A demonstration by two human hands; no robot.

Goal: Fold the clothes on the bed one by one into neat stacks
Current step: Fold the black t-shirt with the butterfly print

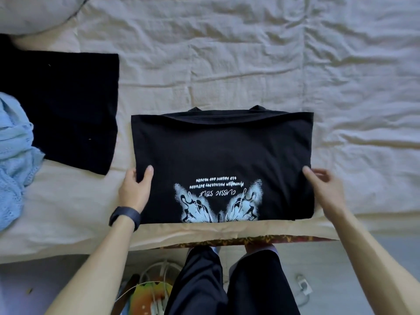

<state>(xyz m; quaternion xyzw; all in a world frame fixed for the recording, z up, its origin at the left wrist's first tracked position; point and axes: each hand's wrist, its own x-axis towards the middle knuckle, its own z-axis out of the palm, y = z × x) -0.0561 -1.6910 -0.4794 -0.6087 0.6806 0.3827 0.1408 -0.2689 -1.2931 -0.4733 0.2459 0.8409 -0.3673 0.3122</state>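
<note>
Tee: black T-shirt (222,160) lies flat on the cream bed sheet (250,53), folded to a rectangle and close to the near edge, right in front of the person. Two small bits poke out past the far fold.
Print: pale-blue butterfly (218,205) w/ "CLASSIC STYLE", upside-down to the camera. The near fold cuts off part of the wings, and the small text lines are too fuzzy to read.
L hand: L hand (134,189) grips the tee's left edge, thumb on top, fingers tucked under the cloth & out of sight.
R hand: R hand (325,189) at the right edge, thumb tip on the cloth, fingers curled right at the edge. Their tips are hidden; it reads as a pinch.
Wrist: dark wristband (125,217) on the L wrist.
Left of tee: folded black garment (68,105), apart from the tee, cut off by the frame; type can't be told.
Blue: light-blue knit (16,155), crumpled, overlapping that garment's near-left part, also cut off.
Corner: pillow (34,12), only partly in view.
Floor: cables (156,273) & a white plug (303,285), blurry, beside the dark trousers (227,283).
</note>
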